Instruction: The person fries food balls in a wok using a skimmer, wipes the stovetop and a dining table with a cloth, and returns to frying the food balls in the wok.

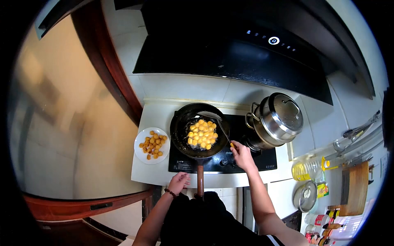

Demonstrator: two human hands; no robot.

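Note:
My right hand (243,157) is closed around the handle of a spatula (223,130), whose metal blade reaches into the far side of a black wok (178,137). Many golden, round fried pieces (202,134) lie in bubbling oil inside the wok. My left hand (179,183), a beaded bracelet at its wrist, rests near the counter's front edge, left of the wok's wooden handle (200,180). Its fingers are loosely bent and apart from the handle, with nothing seen in them. Left of the wok, a white plate (140,154) bears several browner fried pieces (154,143).
A steel steamer pot (283,119) with a lid stands right of the wok on the black cooktop (262,160). Above hangs a range hood (230,57). Further right are an oil bottle (305,170), a metal bowl (305,197) and cutting boards (355,188). A sliding door (69,123) is at left.

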